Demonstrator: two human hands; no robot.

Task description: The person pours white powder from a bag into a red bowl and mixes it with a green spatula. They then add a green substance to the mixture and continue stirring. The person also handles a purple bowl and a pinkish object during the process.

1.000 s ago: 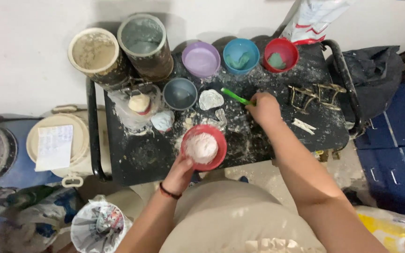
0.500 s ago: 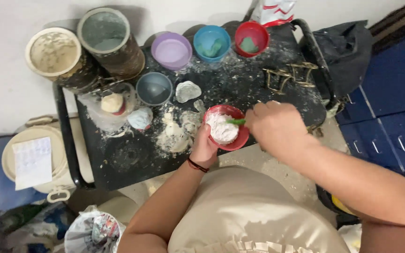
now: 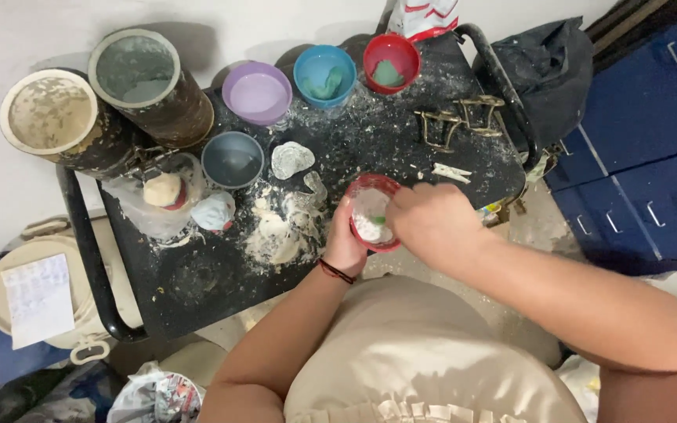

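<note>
1. left hand (image 3: 345,244) cupping the small red bowl (image 3: 370,210) from below, at the near edge of the black table (image 3: 197,290).
2. right hand (image 3: 432,225) closed around a green stick (image 3: 380,220), stirring the white paste (image 3: 366,223) inside.
3. keeping the bowl level and held tight.
4. stirring slowly and scraping the sides, so no lumps and no spilling near the dried white lumps (image 3: 280,235).

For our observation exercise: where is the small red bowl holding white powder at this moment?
In the head view, the small red bowl of white powder sits at the front edge of the black table, right of centre, cupped by the left hand, with the right hand over its right rim.
</note>
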